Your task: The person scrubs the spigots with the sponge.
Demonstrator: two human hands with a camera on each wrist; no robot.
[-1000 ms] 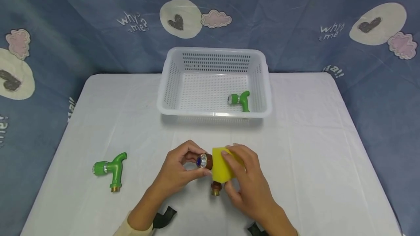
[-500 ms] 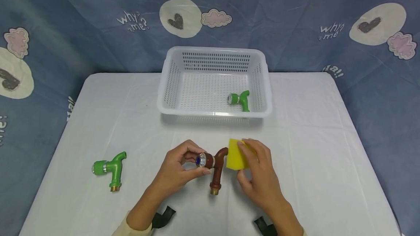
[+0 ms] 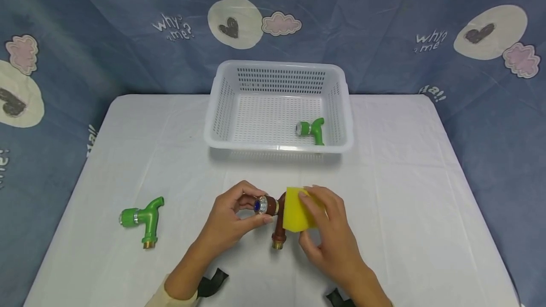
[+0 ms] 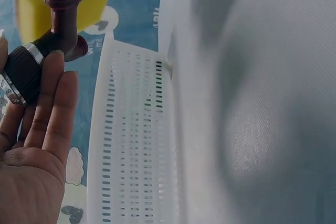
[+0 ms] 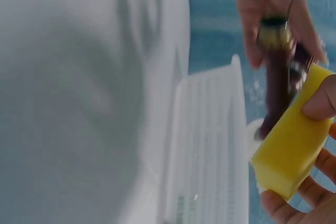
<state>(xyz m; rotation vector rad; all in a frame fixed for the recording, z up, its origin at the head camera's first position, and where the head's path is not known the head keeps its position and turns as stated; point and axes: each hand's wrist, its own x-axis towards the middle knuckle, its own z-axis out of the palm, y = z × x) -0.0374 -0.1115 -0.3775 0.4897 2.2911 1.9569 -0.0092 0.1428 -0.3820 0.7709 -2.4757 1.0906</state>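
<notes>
Over the near middle of the white-clothed bench point(image 3: 405, 193), the left hand point(image 3: 236, 212) pinches a glossy brown branching tap point(image 3: 279, 233) by its ribbed knob point(image 4: 23, 71); the right hand point(image 3: 330, 233), its grip half-closed, holds a smooth-faced yellow sponge block point(image 3: 295, 212) alongside.

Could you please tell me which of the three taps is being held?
The brown tap, held at its knob by the left hand; the others are untouched: one green tap lies on the table, another green tap in the basket.
</notes>
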